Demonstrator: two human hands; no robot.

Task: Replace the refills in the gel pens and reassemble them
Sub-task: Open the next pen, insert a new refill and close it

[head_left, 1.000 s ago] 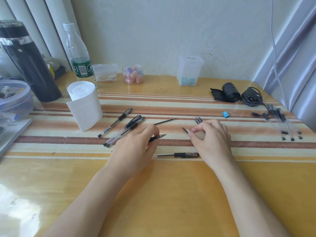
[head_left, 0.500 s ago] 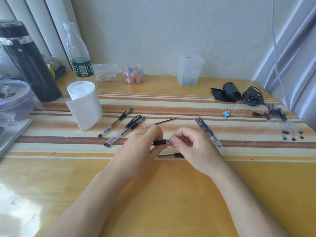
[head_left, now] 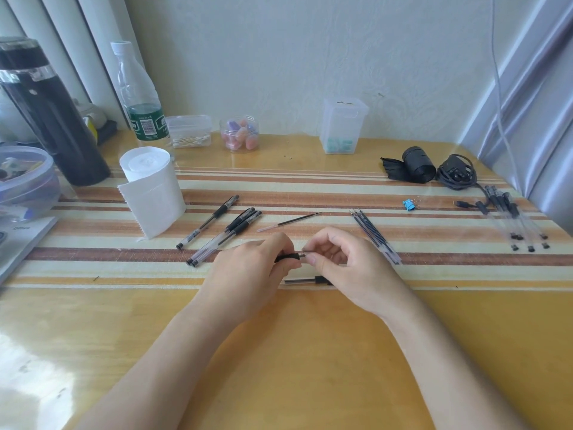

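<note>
Both your hands meet at the middle of the desk [head_left: 279,352], over its striped mat [head_left: 310,187]. Your left hand [head_left: 251,274] curls round a pen [head_left: 286,257] and holds it by the black grip, roughly level, with its end toward the right edge. Your right hand [head_left: 350,268] pinches the metal tip [head_left: 304,253] at that end between thumb and forefinger, the other fingers loosely curled.

Just nearer the front edge lies a pen piece [head_left: 305,280], its right end hidden under your right hand; I cannot tell what part it is. Behind your hands a loose refill [head_left: 290,222] lies slanted on the mat. A refill bundle [head_left: 375,235] lies just beside your right hand, on the side of the right edge. Toward the left edge lie three slanted pens [head_left: 226,237], near a tissue roll [head_left: 152,190]. By the right edge lies a pen cluster [head_left: 514,221], with a blue clip [head_left: 409,204] between it and the bundle.
</note>
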